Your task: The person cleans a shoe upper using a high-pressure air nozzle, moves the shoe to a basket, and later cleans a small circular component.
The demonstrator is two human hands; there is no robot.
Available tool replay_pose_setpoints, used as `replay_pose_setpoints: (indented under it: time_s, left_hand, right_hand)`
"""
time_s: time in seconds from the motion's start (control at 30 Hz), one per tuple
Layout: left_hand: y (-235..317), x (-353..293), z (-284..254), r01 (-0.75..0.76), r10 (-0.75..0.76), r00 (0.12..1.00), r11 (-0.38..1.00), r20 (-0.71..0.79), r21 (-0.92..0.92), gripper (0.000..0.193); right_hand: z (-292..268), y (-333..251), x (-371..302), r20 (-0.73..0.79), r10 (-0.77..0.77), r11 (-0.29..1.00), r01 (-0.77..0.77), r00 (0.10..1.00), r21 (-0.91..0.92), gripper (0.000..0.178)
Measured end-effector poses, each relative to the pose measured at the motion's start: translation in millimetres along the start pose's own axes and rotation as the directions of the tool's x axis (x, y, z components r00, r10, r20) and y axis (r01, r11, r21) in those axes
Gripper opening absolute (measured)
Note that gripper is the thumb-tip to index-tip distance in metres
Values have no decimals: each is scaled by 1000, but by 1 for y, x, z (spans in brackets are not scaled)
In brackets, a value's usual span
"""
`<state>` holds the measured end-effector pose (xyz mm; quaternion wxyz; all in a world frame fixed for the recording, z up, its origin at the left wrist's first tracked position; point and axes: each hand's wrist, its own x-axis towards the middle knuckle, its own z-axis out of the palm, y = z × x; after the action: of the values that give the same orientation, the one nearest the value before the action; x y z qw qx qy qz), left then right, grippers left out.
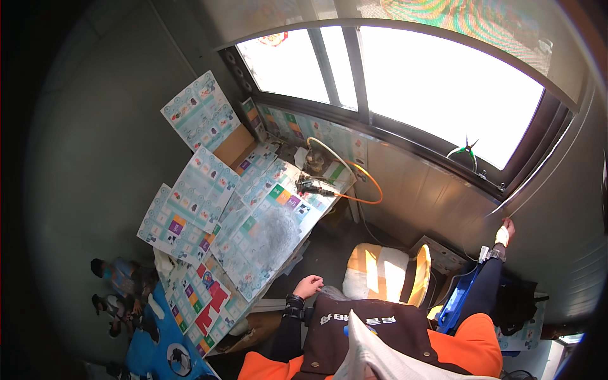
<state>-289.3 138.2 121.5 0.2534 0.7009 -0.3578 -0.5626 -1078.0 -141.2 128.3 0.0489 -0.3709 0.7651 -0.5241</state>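
My right hand [505,232] reaches out to the right beside the wall, its fingers closed at the lower end of the pale blind cord [550,154]. The cord runs up along the side of the roller blind [468,25], which is partly down over the bright window [443,82]. Nearer the middle, my left hand [308,287] hovers between the table and the stool, fingers loosely bent and a little apart, with nothing visible in it. A dark band circles the left wrist.
On the table [275,234], covered with printed sheets, lies a black spray gun [310,187] with a yellow-orange hose [380,190]. Printed boards [206,190] lean at its left. A padded stool [377,271] stands ahead of me. Green-handled pliers [467,147] rest by the window frame.
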Motion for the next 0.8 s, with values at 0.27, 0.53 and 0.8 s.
replay_pose_setpoints:
  time_s: [0.27, 0.53, 0.8]
  left_hand:
    - [-6, -14, 6, 6, -6, 1000, 1000, -17, 21, 29]
    - [15, -6, 10, 35, -36, 999, 999, 11, 16, 28]
    - [118, 76, 19, -106, 79, 986, 976, 144, 191, 28]
  right_hand:
    - [9, 9, 5, 24, 8, 998, -7, 1000, -70, 37]
    - [0, -8, -8, -20, 107, 994, -107, 994, 20, 48]
    - [-49, -55, -123, -186, -44, 937, -24, 982, -349, 47]
